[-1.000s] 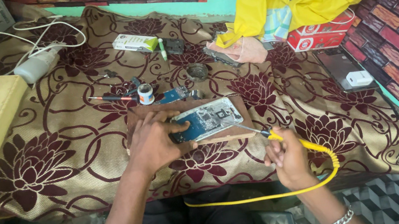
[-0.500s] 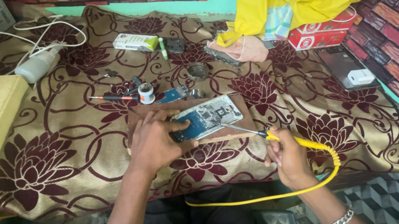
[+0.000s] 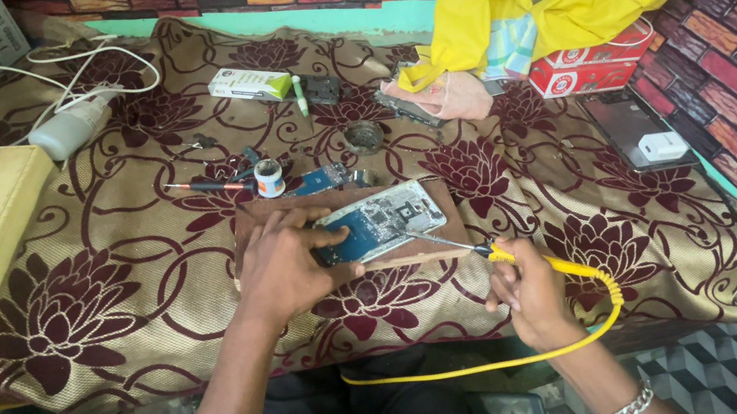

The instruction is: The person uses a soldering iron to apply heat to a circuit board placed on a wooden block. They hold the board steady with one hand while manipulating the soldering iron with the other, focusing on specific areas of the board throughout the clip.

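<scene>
With the phone (image 3: 378, 223) already opened on the board (image 3: 447, 246), we press it with left hand (image 3: 286, 268) fingers, while right hand (image 3: 532, 294) fingers hold the soldering iron (image 3: 490, 252) on it; reassembly is left.

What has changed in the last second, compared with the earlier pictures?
Almost nothing. The right hand still holds the yellow-corded soldering iron, tip on the opened phone's circuit board. The left hand keeps pressing the phone onto the brown wooden board.
</scene>
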